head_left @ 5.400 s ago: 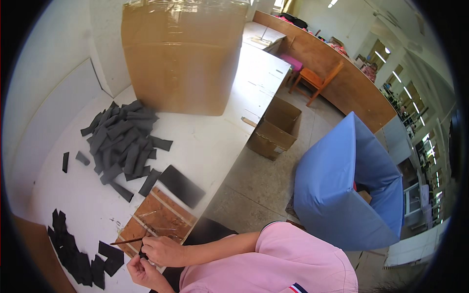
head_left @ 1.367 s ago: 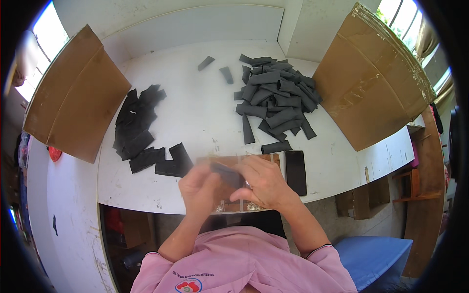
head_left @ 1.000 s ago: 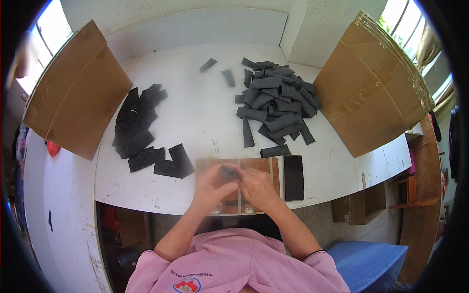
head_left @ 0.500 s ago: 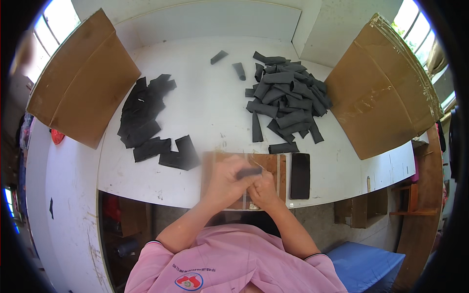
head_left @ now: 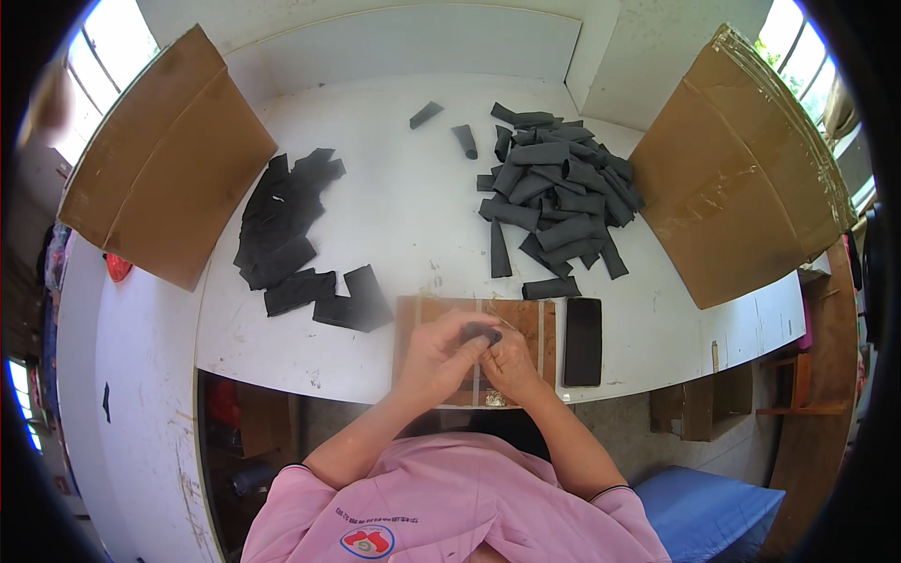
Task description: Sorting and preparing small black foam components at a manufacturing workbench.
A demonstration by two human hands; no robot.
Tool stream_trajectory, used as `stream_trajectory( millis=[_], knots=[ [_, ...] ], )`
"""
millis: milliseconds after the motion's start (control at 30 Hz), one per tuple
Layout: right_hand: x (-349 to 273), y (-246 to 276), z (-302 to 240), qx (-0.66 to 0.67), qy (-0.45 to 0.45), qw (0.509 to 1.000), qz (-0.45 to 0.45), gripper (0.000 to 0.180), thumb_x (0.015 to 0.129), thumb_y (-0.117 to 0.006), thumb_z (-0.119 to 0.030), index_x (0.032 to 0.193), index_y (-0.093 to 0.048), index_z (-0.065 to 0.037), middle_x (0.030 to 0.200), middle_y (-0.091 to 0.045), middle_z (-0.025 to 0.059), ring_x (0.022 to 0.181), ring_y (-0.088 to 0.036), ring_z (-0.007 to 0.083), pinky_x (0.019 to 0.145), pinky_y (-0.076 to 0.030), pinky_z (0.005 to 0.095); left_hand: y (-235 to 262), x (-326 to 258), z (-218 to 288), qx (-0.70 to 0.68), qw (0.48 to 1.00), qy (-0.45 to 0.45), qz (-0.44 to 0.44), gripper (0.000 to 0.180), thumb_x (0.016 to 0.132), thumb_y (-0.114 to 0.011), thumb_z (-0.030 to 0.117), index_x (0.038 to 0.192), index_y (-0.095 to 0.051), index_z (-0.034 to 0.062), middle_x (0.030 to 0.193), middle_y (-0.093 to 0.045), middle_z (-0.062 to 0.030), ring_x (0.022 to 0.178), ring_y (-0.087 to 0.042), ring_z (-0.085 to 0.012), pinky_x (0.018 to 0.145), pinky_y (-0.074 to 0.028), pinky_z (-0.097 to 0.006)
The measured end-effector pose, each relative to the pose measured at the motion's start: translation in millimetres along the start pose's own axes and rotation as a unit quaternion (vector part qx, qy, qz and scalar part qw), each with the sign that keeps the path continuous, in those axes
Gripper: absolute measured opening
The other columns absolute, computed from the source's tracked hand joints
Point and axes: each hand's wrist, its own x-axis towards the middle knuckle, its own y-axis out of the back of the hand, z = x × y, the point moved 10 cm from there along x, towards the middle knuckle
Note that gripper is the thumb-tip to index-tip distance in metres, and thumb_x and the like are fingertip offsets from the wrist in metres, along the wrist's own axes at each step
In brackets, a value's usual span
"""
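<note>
A small dark grey fabric tube [head_left: 481, 332] is gripped between my hands over a brown board [head_left: 535, 324] at the table's front edge. My left hand [head_left: 436, 355] has its fingers wrapped round the tube from the left, thumb on top. On the other side, my right hand [head_left: 511, 360] is closed close against the tube's right end; what its fingertips pinch is mostly hidden. A pile of similar dark grey tubes [head_left: 554, 192] lies at the far right. Flat black fabric pieces [head_left: 282, 220] are heaped on the left.
Cardboard sheets stand at the left [head_left: 169, 155] and right [head_left: 746, 174] of the white table [head_left: 394, 225]. A black phone [head_left: 583, 342] lies beside the board. Two loose tubes rest near the back. A blue bag [head_left: 704, 511] is at the lower right.
My left hand has turned, so the tube now points more toward me and looks shorter. Both hands stay close together over the board. The whole view has shifted slightly.
</note>
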Motion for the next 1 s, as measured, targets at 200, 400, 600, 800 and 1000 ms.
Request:
stream_trajectory(
  millis=[200, 400, 600, 800, 1000],
  knots=[
    [-0.8, 4.0, -9.1, -0.009, 0.010, 1.000, -0.028, 0.021, 0.082, -0.045, -0.022, 0.088, -0.055, -0.004, 0.075, -0.055, 0.0145, 0.069, -0.054, 0.0333, 0.057, -0.041, 0.0404, -3.9, -0.2, 14.9, 0.057, 0.997, 0.016, -0.049, 0.006, 0.077, -0.059, 0.004, 0.080, -0.060, -0.0006, 0.079, -0.060, -0.0041, 0.069, -0.053, -0.0078, 0.064, -0.041, -0.020],
    [-3.5, -4.2, 1.6, -0.007, -0.029, 0.999, -0.022, 0.021, 0.083, -0.046, -0.023, 0.082, -0.053, -0.003, 0.073, -0.055, 0.0137, 0.069, -0.054, 0.0324, 0.058, -0.041, 0.0402, -0.7, 9.5, -3.5, 0.125, 0.991, 0.013, -0.053, 0.008, 0.076, -0.060, 0.006, 0.081, -0.060, -0.0011, 0.078, -0.061, -0.0041, 0.069, -0.054, -0.0072, 0.062, -0.042, -0.019],
    [5.9, 9.7, -19.2, -0.048, -0.027, 0.998, -0.034, 0.021, 0.080, -0.051, -0.024, 0.076, -0.054, -0.004, 0.070, -0.055, 0.0122, 0.068, -0.054, 0.0306, 0.057, -0.041, 0.0399, 13.2, -4.4, 17.8, -0.024, 0.998, -0.022, 0.048, 0.012, 0.080, -0.057, 0.008, 0.088, -0.058, -0.0011, 0.084, -0.061, -0.0084, 0.075, -0.055, -0.0113, 0.069, -0.043, -0.023],
    [12.7, 14.1, -32.4, -0.116, 0.031, 0.993, -0.010, 0.021, 0.076, -0.057, -0.025, 0.070, -0.054, -0.005, 0.064, -0.054, 0.0097, 0.063, -0.055, 0.0273, 0.052, -0.041, 0.0376, 45.2, -6.0, 3.2, -0.270, 0.953, 0.026, 0.139, 0.011, 0.080, -0.058, 0.012, 0.084, -0.058, 0.0013, 0.083, -0.060, -0.0119, 0.079, -0.055, -0.0172, 0.079, -0.041, -0.030],
    [6.5, 6.0, -25.6, -0.134, 0.023, 0.990, -0.031, 0.022, 0.076, -0.057, -0.026, 0.068, -0.054, -0.006, 0.061, -0.053, 0.0087, 0.060, -0.054, 0.0268, 0.050, -0.041, 0.0377, 37.6, -6.1, 0.2, -0.166, 0.982, 0.019, 0.086, 0.010, 0.079, -0.057, 0.007, 0.086, -0.058, -0.0009, 0.084, -0.060, -0.0095, 0.076, -0.055, -0.0131, 0.069, -0.044, -0.025]
  ],
)
